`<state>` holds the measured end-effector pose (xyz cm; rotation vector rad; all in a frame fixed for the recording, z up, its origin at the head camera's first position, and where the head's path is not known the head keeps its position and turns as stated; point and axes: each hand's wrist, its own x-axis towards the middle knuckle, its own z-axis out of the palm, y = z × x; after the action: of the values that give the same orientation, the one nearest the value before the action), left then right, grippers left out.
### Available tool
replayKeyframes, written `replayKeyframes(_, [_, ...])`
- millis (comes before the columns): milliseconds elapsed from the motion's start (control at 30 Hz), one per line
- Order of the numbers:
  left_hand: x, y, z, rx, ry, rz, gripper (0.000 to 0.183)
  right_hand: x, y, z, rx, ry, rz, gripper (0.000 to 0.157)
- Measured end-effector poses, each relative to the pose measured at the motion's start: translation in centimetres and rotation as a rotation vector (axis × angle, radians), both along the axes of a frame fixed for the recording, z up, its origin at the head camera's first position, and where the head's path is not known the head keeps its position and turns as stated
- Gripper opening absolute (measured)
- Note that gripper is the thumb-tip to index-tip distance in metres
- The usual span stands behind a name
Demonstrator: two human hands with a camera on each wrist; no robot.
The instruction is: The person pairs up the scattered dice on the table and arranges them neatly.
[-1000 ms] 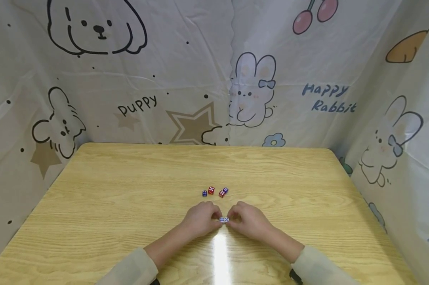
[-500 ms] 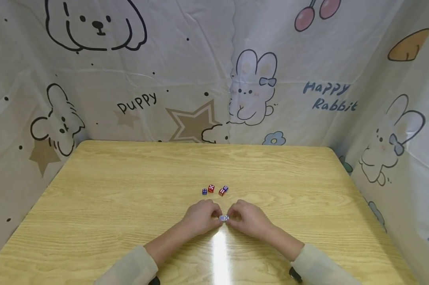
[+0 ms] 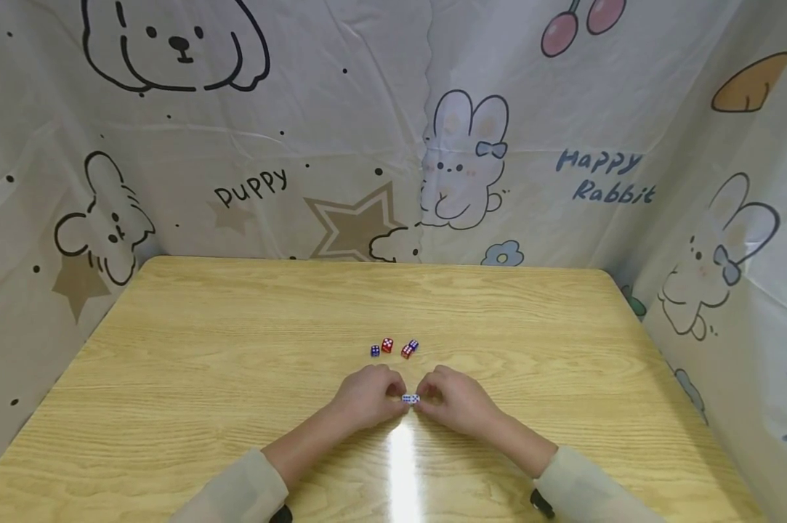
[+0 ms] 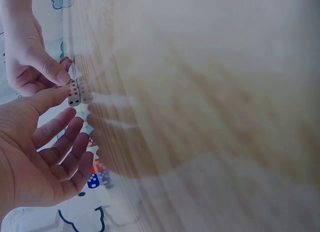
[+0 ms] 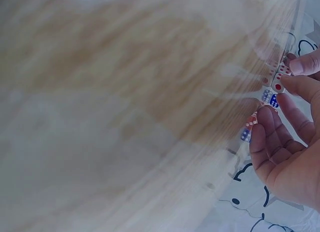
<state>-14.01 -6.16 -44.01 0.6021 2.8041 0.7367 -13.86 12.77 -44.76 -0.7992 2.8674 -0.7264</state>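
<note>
Two white dice (image 3: 410, 399) stand side by side, touching, on the table in the middle of the head view. My left hand (image 3: 369, 396) holds the left die at its outer side between thumb and index finger. From the other side my right hand (image 3: 457, 402) holds the right die the same way. In the left wrist view, the left thumb meets a white die (image 4: 74, 100) while the other fingers are loosely bent. Red pips show on the white die (image 5: 278, 85) in the right wrist view. Fingertips partly hide both dice.
Behind the hands lie a blue die (image 3: 376, 351) and a red die (image 3: 387, 346), slightly apart. Right of them, another red die (image 3: 407, 351) touches a second blue die (image 3: 413, 345). The wooden table (image 3: 236, 312) is bordered by a printed curtain (image 3: 341, 131).
Both hands stay at the white dice with hardly any movement. The whole head view has shifted slightly upward.
</note>
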Motion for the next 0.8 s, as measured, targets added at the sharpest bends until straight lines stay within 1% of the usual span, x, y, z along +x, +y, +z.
replayKeyframes(133, [0.0,-0.3,0.3,0.04,-0.031,0.012,0.025,0.0,0.0,0.0,-0.005,0.003,0.006,0.013])
replayKeyframes(233, [-0.1,-0.7,0.5,0.066,-0.065,0.032,0.026,-0.1,0.0,0.0,-0.002,0.004,0.012,0.013])
replayKeyframes(333, [-0.4,-1.2,0.6,0.086,-0.076,0.06,0.024,-0.1,0.0,0.0,0.002,-0.001,0.013,0.014])
replayKeyframes(600, [-1.2,-2.9,0.8,0.121,-0.092,0.172,0.019,-0.2,-0.1,-0.2,0.007,-0.005,0.0,0.013])
replayKeyframes(800, [-1.7,-3.9,0.9,0.13,-0.084,0.247,0.018,-0.1,-0.2,-0.1,0.006,-0.016,-0.008,0.013])
